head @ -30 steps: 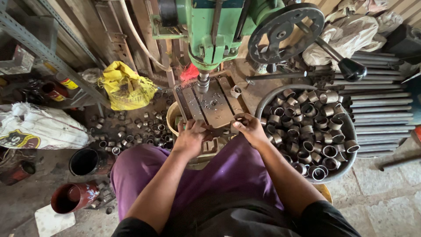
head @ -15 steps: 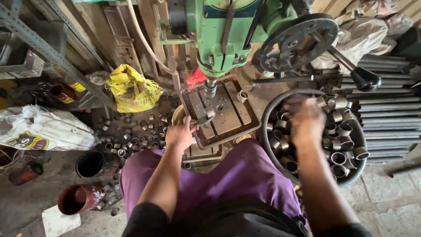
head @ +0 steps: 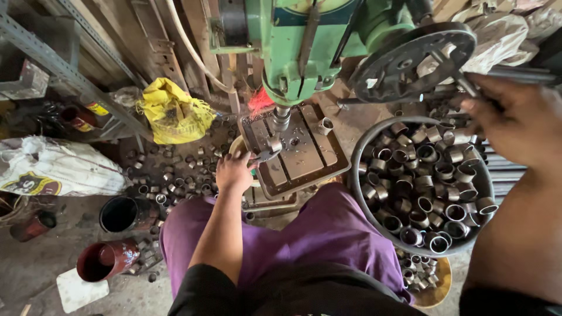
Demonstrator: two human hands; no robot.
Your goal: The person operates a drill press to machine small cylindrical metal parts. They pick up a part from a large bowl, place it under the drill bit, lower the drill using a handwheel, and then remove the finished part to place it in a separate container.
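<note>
Buckets at left — a dark red one [head: 105, 260] on its side, a black one [head: 119, 214] upright; contents not discernible. Loose metal rings [head: 175, 169] litter the floor beside them. Left hand [head: 234, 171] pinches a clamp piece [head: 266, 155] on the drill table [head: 304, 158], under the spindle. Round basin [head: 358, 175] — full of short metal sleeves [head: 430, 187]. Right hand [head: 515, 120] above it, fingers curled around the feed-wheel handle [head: 468, 88].

- Green drill press [head: 304, 47] is showing above the left hand [head: 234, 172].
- Yellow bag [head: 172, 111] is lying left of it.
- Purple trousers [head: 328, 234] are showing below.
- Grey metal rings [head: 427, 187] are sitting under the right hand [head: 515, 117].
</note>
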